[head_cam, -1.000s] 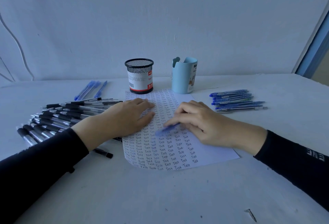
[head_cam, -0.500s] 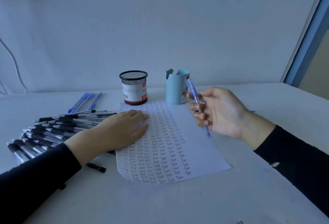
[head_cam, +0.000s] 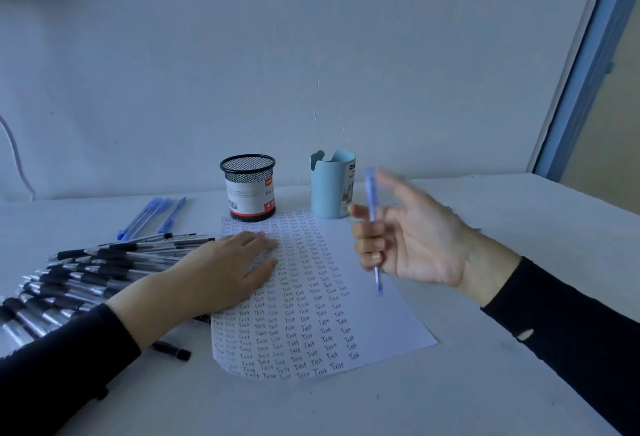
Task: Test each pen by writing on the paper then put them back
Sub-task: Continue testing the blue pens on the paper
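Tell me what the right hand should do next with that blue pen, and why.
Probably put the blue pen away, perhaps into the light blue cup just behind it: the right hand grips it upright, tip clear of the paper.

Left hand (head_cam: pixel 221 276) flat on paper (head_cam: pixel 374 314), covers sheet's left edge. Black pens (head_cam: pixel 86 279) heaped left of it, fill that side of table (head_cam: pixel 519 227); one stray black pen (head_cam: pixel 171 351) juts out beside left sleeve. Loose blue pens (head_cam: pixel 152 215) lie behind heap. Mesh cup (head_cam: pixel 248 187) and blue cup (head_cam: pixel 330 189) stand at paper's far edge, open gap between them, wall close behind. Right hand (head_cam: pixel 412 245) raised over paper's right edge, gripping blue pen (head_cam: pixel 370 189) near upright. Bare tabletop right of paper and along near edge; unwritten strip down paper's right side.
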Available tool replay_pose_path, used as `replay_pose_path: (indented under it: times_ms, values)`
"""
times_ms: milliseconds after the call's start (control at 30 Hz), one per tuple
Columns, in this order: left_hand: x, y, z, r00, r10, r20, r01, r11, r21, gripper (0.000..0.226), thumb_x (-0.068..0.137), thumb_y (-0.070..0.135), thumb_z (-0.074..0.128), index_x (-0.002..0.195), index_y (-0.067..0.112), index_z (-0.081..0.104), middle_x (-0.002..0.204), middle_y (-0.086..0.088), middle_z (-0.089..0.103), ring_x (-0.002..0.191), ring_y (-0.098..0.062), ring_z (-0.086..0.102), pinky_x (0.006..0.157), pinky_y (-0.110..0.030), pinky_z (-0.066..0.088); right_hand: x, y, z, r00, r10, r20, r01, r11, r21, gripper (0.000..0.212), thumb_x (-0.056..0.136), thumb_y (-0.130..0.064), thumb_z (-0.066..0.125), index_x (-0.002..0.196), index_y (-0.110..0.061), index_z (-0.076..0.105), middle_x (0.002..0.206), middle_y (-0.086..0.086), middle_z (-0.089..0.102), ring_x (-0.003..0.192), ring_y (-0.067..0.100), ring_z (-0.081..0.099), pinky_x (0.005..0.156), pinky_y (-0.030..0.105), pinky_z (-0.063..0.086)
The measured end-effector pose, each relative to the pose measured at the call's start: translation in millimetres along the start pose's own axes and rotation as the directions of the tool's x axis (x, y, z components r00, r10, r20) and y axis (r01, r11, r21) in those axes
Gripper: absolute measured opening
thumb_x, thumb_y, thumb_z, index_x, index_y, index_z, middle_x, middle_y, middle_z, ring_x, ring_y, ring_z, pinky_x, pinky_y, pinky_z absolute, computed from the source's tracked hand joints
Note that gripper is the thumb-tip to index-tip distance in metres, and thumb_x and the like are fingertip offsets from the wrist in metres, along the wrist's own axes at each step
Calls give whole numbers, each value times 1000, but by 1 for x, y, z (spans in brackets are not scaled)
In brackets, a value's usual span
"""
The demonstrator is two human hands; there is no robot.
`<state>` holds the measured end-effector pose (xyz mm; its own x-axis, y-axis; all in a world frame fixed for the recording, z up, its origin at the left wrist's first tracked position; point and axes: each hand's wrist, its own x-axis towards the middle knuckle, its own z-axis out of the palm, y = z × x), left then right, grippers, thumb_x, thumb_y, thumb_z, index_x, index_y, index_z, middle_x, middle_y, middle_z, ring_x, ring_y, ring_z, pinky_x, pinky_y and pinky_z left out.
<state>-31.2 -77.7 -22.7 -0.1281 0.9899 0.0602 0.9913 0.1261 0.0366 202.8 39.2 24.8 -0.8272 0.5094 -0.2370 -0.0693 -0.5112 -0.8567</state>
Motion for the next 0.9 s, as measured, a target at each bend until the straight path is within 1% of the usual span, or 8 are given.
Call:
replay_pose_path:
  times_ms: [100,200,267,400,467,633,767,900]
  values:
    - [0,0,0,1000,-4,5,4,1000,-6,55,100,53,25,151,34,26,156,10,28,140,-11,33,112,-27,27,11,14,-4,962,-256,-100,176,852,-492,20,103,-17,39,102,-10,58,75,2,47,57,13,43,51,22,38]
    - [0,0,-1,1000,-7,16,7,1000,-5,55,100,54,24,152,34,25,157,11,27,140,-11,33,112,-27,26,19,27,-20,850,-514,116,193,99,-976,23,99,-20,56,110,-8,72,84,4,52,66,6,48,66,20,41]
    - [1,0,-1,1000,-9,19,9,1000,-6,55,99,54,24,151,34,25,157,10,27,140,-11,33,112,-26,27,21,34,-26,856,-482,187,139,-133,-981,28,94,-29,63,106,-5,72,88,10,56,73,8,50,68,27,37]
    - [0,0,-1,1000,-4,7,4,1000,-8,54,99,55,24,150,36,26,156,12,28,139,-10,35,112,-27,29,29,40,-26,857,-486,171,122,-132,-984,48,92,-53,56,109,-11,71,91,0,61,73,6,54,71,26,42]
    - [-1,0,-1,1000,-2,15,2,1000,-22,54,100,54,25,150,36,26,156,13,28,139,-10,34,112,-26,27,34,29,-35,823,-546,158,139,-76,-987,39,98,-42,52,110,-10,72,95,3,65,73,7,53,73,27,43]
    - [10,7,-10,997,17,-70,-22,997,-70,52,99,43,46,148,31,34,153,11,36,140,-11,31,116,-30,23,41,-9,-90,800,-594,85,-129,-308,-943,36,100,-13,45,131,-21,63,108,4,58,107,28,49,93,37,40]
    - [17,48,-11,913,312,-262,-354,926,-132,40,97,34,54,137,37,51,140,19,49,126,-3,40,111,-24,29,43,-18,-108,814,-580,22,-197,-312,-929,36,104,-22,44,138,-25,56,118,1,55,115,25,42,96,37,38]
    - [28,75,-1,875,443,-198,-476,862,-174,34,98,30,55,131,34,59,128,19,58,91,17,47,86,-8,36,44,-18,-111,819,-572,40,-180,-322,-929,28,102,-24,49,122,-21,68,115,4,59,116,27,45,96,39,39]
